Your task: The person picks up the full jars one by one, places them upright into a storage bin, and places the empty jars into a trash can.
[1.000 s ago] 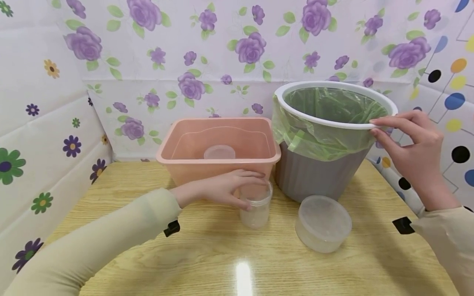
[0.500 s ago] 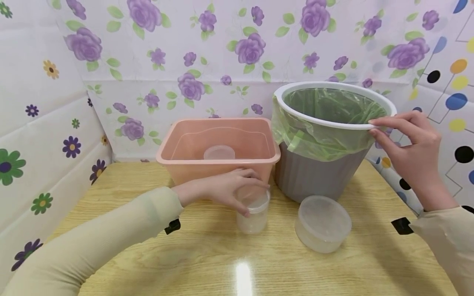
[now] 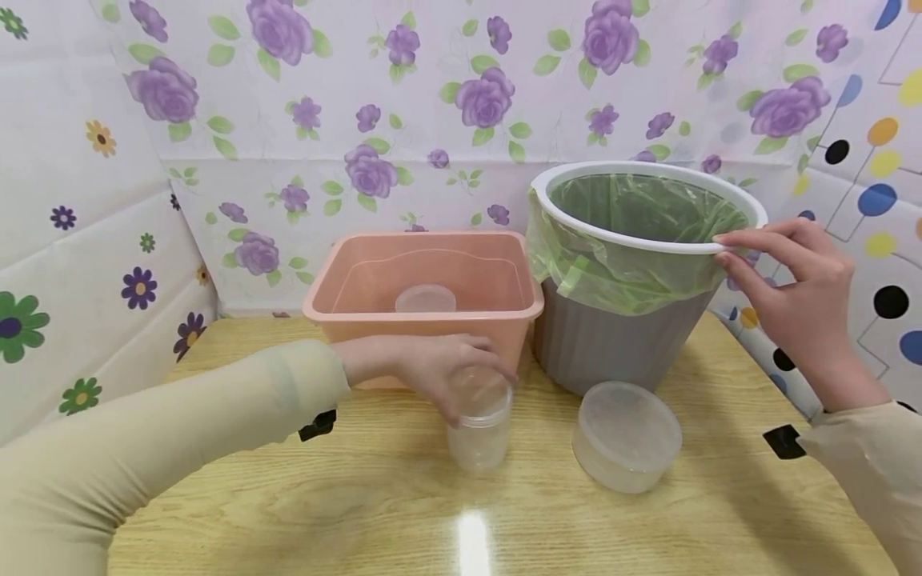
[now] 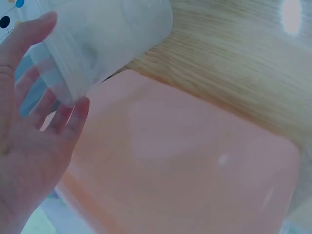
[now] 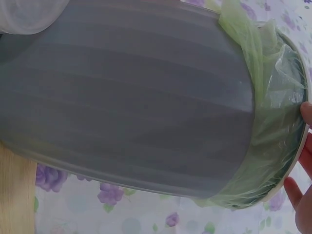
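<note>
With thumb and fingers, my left hand grips the lidded top of a clear plastic jar, in front of the pink basin. My right hand pinches the white rim of a grey trash can. A thin green bag lines the can and folds over its rim. A wide round lidded plastic container sits on the table before the can. Whether the jar's base touches the table, I cannot tell.
Inside the basin lies a round translucent piece, partly hidden by the front wall. The wooden table ends at the back against a flowered cloth, and a dotted cloth hangs at the right.
My left hand and the jar in its grip have moved a little toward me and to the left. The right hand still pinches the trash can's rim.
</note>
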The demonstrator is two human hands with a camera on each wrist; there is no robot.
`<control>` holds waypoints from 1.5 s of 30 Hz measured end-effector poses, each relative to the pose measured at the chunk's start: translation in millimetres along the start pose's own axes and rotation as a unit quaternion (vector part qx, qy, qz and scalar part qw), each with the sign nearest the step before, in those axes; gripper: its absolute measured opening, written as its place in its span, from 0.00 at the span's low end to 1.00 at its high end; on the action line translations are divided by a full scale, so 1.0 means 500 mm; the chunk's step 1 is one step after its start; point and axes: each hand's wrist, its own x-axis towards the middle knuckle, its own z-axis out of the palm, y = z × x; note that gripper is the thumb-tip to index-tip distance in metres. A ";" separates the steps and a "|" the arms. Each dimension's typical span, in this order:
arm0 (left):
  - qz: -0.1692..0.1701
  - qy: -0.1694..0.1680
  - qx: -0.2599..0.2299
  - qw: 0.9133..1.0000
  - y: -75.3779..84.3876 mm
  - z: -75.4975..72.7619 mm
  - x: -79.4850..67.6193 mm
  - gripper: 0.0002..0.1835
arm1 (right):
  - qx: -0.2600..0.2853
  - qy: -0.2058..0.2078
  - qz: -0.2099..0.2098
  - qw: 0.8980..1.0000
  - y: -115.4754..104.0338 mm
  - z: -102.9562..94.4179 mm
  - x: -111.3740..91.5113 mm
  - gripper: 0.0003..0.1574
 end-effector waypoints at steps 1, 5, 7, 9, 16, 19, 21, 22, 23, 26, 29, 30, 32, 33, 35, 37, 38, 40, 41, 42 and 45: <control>0.008 -0.008 0.006 1.000 0.004 -0.009 -0.002 0.45 | -0.002 -0.002 0.000 1.000 -0.001 0.000 0.000 0.13; 0.012 -0.034 0.040 0.999 0.029 -0.066 -0.011 0.46 | -0.010 -0.003 0.003 1.000 -0.002 -0.001 0.001 0.14; 0.011 -0.045 0.037 0.998 0.044 -0.104 -0.015 0.46 | -0.015 -0.003 0.004 1.000 -0.002 -0.001 0.002 0.14; 0.007 -0.057 0.023 0.998 0.057 -0.142 -0.019 0.46 | -0.018 -0.001 0.003 1.000 -0.002 -0.002 0.003 0.14; 0.020 -0.048 -0.029 0.998 0.094 -0.262 -0.034 0.46 | -0.024 -0.005 0.000 1.000 0.000 -0.002 0.001 0.14; -0.004 -0.045 -0.025 0.999 0.109 -0.303 -0.042 0.46 | -0.025 -0.008 -0.001 1.000 -0.001 -0.002 0.000 0.15; -0.018 -0.042 -0.017 0.999 0.117 -0.326 -0.045 0.46 | -0.024 -0.010 -0.001 1.000 -0.002 -0.002 0.000 0.15; -0.027 -0.042 -0.016 0.999 0.121 -0.337 -0.046 0.47 | -0.024 -0.010 -0.001 1.000 -0.002 -0.002 -0.001 0.15; -0.034 -0.040 -0.015 0.999 0.125 -0.349 -0.046 0.47 | -0.024 -0.010 -0.002 1.000 -0.002 -0.002 -0.001 0.15; -0.042 -0.034 -0.001 0.999 0.136 -0.386 -0.046 0.48 | -0.021 -0.007 0.003 1.000 -0.002 -0.002 -0.001 0.16; -0.050 -0.024 0.012 0.998 0.154 -0.431 -0.047 0.46 | -0.016 -0.003 0.009 1.000 -0.001 -0.002 -0.001 0.16; -0.050 -0.020 0.013 0.998 0.160 -0.446 -0.048 0.46 | -0.017 -0.002 0.011 1.000 -0.001 -0.002 -0.001 0.16; -0.054 -0.005 0.017 0.998 0.172 -0.474 -0.052 0.45 | -0.017 -0.002 0.013 1.000 -0.002 -0.001 -0.002 0.16; -0.054 0.009 0.022 0.998 0.176 -0.485 -0.053 0.45 | -0.019 -0.003 0.010 1.000 -0.001 0.000 -0.002 0.16; -0.056 0.039 0.023 0.997 0.182 -0.506 -0.053 0.46 | -0.024 -0.005 0.007 1.000 -0.001 0.000 -0.001 0.16; -0.064 0.072 0.013 0.995 0.183 -0.524 -0.049 0.47 | -0.020 -0.003 0.005 1.000 -0.002 0.000 0.000 0.16; -0.070 0.090 0.013 0.993 0.183 -0.532 -0.048 0.47 | -0.019 -0.001 0.005 1.000 -0.002 0.000 0.000 0.16; -0.078 0.120 0.015 0.990 0.182 -0.547 -0.043 0.49 | -0.017 0.002 0.006 1.000 -0.004 0.000 0.001 0.15; -0.083 0.132 0.023 0.987 0.182 -0.553 -0.040 0.49 | -0.017 0.002 0.008 1.000 -0.005 0.000 0.001 0.15; -0.091 0.148 0.036 0.984 0.181 -0.558 -0.037 0.49 | -0.016 0.004 0.010 1.000 -0.005 0.000 0.001 0.15; -0.145 0.181 0.084 0.969 0.179 -0.568 -0.025 0.49 | -0.018 0.003 0.014 1.000 -0.006 0.001 -0.001 0.16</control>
